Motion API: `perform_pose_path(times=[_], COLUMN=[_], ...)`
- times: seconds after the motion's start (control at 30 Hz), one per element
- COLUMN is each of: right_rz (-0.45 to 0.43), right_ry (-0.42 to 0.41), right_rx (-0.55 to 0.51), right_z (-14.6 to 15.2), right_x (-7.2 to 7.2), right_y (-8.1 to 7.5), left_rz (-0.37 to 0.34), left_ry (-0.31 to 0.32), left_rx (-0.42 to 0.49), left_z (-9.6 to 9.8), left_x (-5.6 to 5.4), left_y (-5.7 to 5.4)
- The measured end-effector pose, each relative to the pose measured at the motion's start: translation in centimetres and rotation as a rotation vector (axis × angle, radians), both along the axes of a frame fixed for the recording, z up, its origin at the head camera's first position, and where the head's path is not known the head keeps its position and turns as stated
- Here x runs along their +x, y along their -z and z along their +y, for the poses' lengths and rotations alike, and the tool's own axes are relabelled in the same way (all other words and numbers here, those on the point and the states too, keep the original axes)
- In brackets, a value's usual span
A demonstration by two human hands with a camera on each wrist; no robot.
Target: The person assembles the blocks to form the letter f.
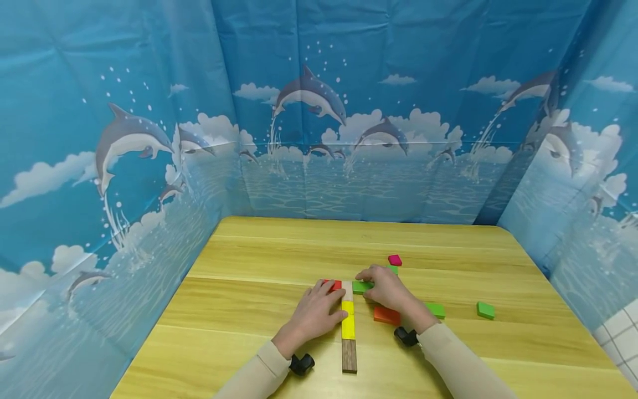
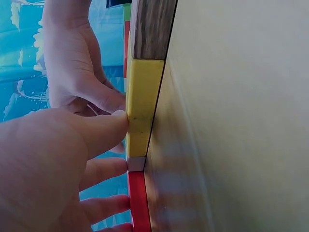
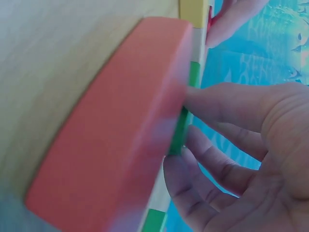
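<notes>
A row of flat wooden blocks runs up the table: a dark brown block (image 1: 349, 356), yellow (image 1: 348, 324) beyond it, then a pale block (image 1: 347, 290). At its far end a red block (image 1: 333, 285) lies to the left and a green block (image 1: 360, 287) to the right, forming a T. My left hand (image 1: 315, 312) rests over the red and pale blocks with its fingers extended, its thumb (image 2: 108, 128) at the yellow part. My right hand (image 1: 391, 289) pinches the green block (image 3: 179, 133) between thumb and fingers at the pale block's right side.
An orange-red block (image 1: 386, 315) lies just below my right hand. Around it are a green block (image 1: 436, 310) by the wrist, another green block (image 1: 485, 310) farther right, and a pink block (image 1: 395, 260) beyond. A dolphin-print curtain (image 1: 349, 183) encloses the table (image 1: 279, 244).
</notes>
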State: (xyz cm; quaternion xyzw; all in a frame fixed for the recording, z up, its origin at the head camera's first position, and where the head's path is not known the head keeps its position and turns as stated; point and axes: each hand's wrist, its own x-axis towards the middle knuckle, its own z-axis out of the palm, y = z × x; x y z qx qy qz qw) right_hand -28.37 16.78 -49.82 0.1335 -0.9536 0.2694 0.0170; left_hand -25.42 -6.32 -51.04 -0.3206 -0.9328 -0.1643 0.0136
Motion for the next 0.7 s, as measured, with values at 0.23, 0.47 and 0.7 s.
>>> perform_pose_path(times=[0.23, 0.47, 0.7], right_rz=[0.01, 0.016, -0.027], right_ry=[0.01, 0.016, -0.005], right_rx=[-0.081, -0.119, -0.1], right_z=[1.0, 2.2, 3.7], right_x=[1.0, 2.8, 4.4], right_y=[-1.1, -1.7, -1.4], left_rz=[-0.016, -0.027, -0.055], left_ry=[-0.011, 0.029, 0.015], left_rx=[0.023, 0.029, 0.032], left_z=[0.1, 0.2, 0.3], left_x=[-0.1, -0.1, 0.1], left_y=[0.3, 0.4, 0.9])
